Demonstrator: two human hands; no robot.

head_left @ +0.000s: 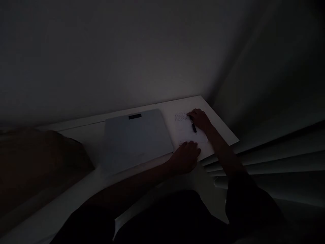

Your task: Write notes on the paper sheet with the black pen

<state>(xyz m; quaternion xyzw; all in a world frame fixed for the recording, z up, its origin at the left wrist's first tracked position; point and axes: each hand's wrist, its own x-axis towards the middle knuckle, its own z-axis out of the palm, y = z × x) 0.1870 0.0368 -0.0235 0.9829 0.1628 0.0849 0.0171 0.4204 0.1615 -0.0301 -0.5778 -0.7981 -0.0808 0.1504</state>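
Both arms reach forward, the left forearm (142, 178) slanting across the front of the body toward the right, the right forearm (224, 152) angled inward from the other side. The left hand (185, 158) is back up and nearer the body, its fingers (190, 145) loosely bent and slightly parted. The right hand (201, 119) is farther out, back up, its fingers bent inward; dim light hides how tightly they close. The hands are apart.

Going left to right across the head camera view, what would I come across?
Dark brown object, flat grey panel, left hand, right hand, pale curtain-like folds. The paper and black pen overlap the hands' span, so they're left out.
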